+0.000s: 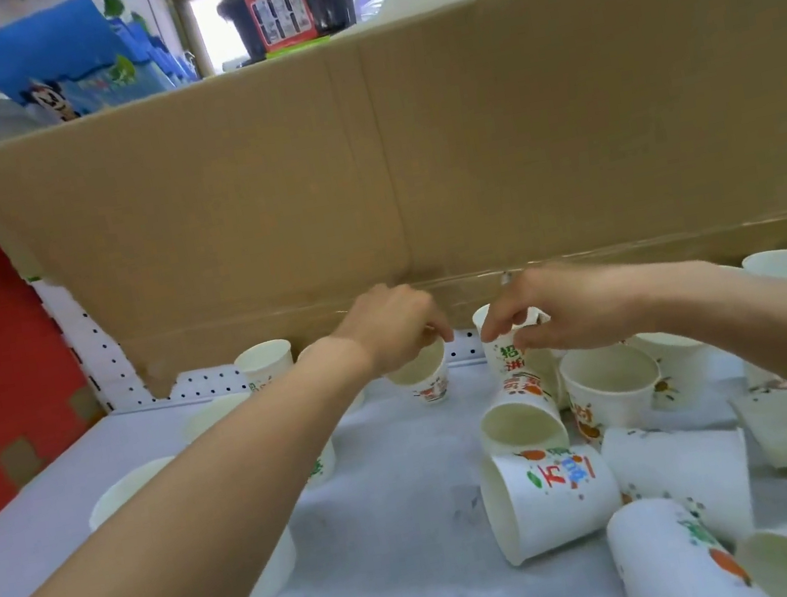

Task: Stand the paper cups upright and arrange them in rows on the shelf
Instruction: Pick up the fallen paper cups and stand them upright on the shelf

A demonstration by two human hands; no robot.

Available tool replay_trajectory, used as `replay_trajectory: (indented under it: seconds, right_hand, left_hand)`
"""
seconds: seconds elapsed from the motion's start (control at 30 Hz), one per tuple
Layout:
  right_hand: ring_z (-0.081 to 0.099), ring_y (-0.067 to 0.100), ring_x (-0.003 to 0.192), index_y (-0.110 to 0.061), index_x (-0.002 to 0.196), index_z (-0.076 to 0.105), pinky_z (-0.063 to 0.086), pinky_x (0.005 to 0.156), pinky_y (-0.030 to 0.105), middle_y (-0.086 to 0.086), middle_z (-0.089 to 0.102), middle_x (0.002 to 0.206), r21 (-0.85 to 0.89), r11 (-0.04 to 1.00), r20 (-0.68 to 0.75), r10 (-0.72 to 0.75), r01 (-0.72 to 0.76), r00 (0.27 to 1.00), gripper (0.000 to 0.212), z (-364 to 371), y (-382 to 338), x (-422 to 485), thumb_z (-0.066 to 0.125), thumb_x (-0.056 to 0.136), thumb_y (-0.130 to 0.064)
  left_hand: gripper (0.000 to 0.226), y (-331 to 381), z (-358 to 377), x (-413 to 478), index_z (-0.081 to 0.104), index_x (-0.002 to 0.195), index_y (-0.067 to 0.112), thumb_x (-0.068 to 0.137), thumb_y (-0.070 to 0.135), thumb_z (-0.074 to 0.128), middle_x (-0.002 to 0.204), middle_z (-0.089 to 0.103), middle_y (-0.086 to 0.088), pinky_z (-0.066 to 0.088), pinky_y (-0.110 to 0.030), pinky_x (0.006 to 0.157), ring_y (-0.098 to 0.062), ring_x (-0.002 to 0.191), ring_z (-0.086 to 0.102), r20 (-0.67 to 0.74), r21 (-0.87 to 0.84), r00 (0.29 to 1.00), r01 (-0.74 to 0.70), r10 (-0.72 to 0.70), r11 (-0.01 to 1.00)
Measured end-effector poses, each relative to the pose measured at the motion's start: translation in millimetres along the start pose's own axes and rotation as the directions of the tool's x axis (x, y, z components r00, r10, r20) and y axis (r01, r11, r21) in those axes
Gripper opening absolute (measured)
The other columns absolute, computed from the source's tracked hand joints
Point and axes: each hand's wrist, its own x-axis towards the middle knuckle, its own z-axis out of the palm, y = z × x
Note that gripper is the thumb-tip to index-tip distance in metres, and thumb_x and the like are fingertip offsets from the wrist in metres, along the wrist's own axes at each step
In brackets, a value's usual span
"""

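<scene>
Lighting: bright, even, diffuse. Strongest source is a blown-out doorway (pixel 226 29) at top centre, detail lost in white. Shelf surface (pixel 399 532) evenly lit; shadows under the paper cups (pixel 550 501) faint and soft. No hard glare on the cardboard sheet (pixel 411 165). Wide-angle distortion: cardboard's top edge bows, left forearm (pixel 160 535) stretched near the corner. Overall soft; background goods and nearest cups lower right blurred, print smeared.

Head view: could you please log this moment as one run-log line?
left hand: holding upright cup by rim | right hand: gripping back cup | fallen cups: lying front right | shelf: rows unfinished
</scene>
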Motion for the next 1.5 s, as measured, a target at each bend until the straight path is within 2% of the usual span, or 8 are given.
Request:
replay_trajectory:
  seconds: [0.2,0.4,0.77,0.93,1.07,1.17,1.4,1.5]
  right_hand:
    - [0.037,0.001,0.128,-0.052,0.134,0.043,0.035,0.106,0.026,-0.026,0.038,0.141,0.028,0.999,0.27,-0.029,0.022,0.962,0.064,-11.6,-15.6,-19.0,0.061,0.085,-0.015]
    - [0.031,0.013,0.136,-0.052,0.144,0.022,0.036,0.109,0.035,-0.014,0.028,0.151,-0.17,0.979,0.487,-0.014,0.11,0.873,0.087,-10.4,-44.3,-12.5,0.07,0.082,-0.014]
    - [0.028,0.017,0.125,-0.046,0.146,0.015,0.037,0.096,0.033,-0.005,0.027,0.146,-0.446,0.82,0.417,-0.165,0.359,0.894,0.096,24.7,-46.6,-1.9,0.074,0.076,-0.019]
    - [0.031,0.021,0.124,-0.044,0.145,0.016,0.043,0.092,0.037,-0.001,0.028,0.144,-0.543,0.75,0.399,-0.166,0.378,0.902,0.092,27.8,-46.2,-6.8,0.072,0.076,-0.021]
    - [0.036,0.017,0.112,-0.037,0.142,0.028,0.048,0.082,0.037,-0.002,0.039,0.132,-0.55,0.753,0.377,-0.161,0.36,0.912,0.077,29.2,-45.0,-8.9,0.068,0.079,-0.02]
    - [0.039,0.016,0.11,-0.034,0.14,0.033,0.038,0.073,0.029,-0.005,0.044,0.124,-0.554,0.758,0.307,-0.2,0.345,0.931,0.069,30.1,-39.1,-7.5,0.068,0.081,-0.032]
    - [0.046,0.011,0.112,-0.027,0.138,0.039,0.041,0.094,0.028,-0.011,0.044,0.127,-0.111,0.989,-0.013,-0.098,0.096,0.995,0.073,21.7,-18.2,-2.8,0.073,0.074,-0.037]
    - [0.047,0.008,0.103,-0.028,0.137,0.042,0.039,0.08,0.021,-0.01,0.049,0.131,0.09,0.994,-0.039,0.066,-0.062,0.997,0.067,15.0,-21.1,-1.1,0.071,0.078,-0.043]
  left_hand:
    - [0.039,-7.3,-3.0,-1.3,0.053,0.136,0.025,0.097,0.025,0.052,0.139,0.054,0.009,0.04,-0.028,0.101,-0.014,0.123,0.052,0.036,-0.402,0.993,0.118,-0.113,0.908]
    - [0.041,-13.6,4.6,-10.1,0.062,0.126,0.027,0.087,0.039,0.067,0.128,0.061,0.006,0.047,-0.033,0.09,-0.014,0.109,0.058,0.142,-0.336,0.98,0.182,-0.142,0.924]
    - [0.026,-2.0,3.7,-22.5,0.067,0.113,0.032,0.09,0.042,0.061,0.107,0.069,0.011,0.043,-0.027,0.074,-0.015,0.101,0.062,-0.047,-0.227,0.954,0.279,-0.297,0.933]
    - [0.028,29.5,-14.6,-68.7,0.067,0.105,0.03,0.087,0.051,0.06,0.096,0.07,0.009,0.054,-0.033,0.079,-0.01,0.09,0.065,-0.128,-0.801,0.895,0.16,-0.427,0.577]
    - [0.053,61.4,-10.9,-116.7,0.055,0.114,0.036,0.073,0.068,0.062,0.101,0.068,0.017,0.046,-0.021,0.082,0.004,0.095,0.061,0.146,-0.912,0.952,0.235,-0.27,0.335]
    - [0.083,70.5,4.3,-129.6,0.04,0.131,0.037,0.061,0.067,0.074,0.121,0.059,0.016,0.044,-0.019,0.089,0.002,0.11,0.056,0.303,-0.873,0.936,0.347,-0.177,0.342]
    - [0.071,90.8,21.8,-134.0,0.049,0.122,0.034,0.063,0.044,0.087,0.116,0.063,0.012,0.048,-0.026,0.098,0.0,0.108,0.059,0.287,-0.884,0.947,0.32,-0.145,0.341]
    - [0.063,92.0,18.4,-137.5,0.054,0.115,0.034,0.062,0.039,0.088,0.108,0.065,0.007,0.054,-0.029,0.09,-0.007,0.096,0.065,0.241,-0.905,0.956,0.284,-0.17,0.317]
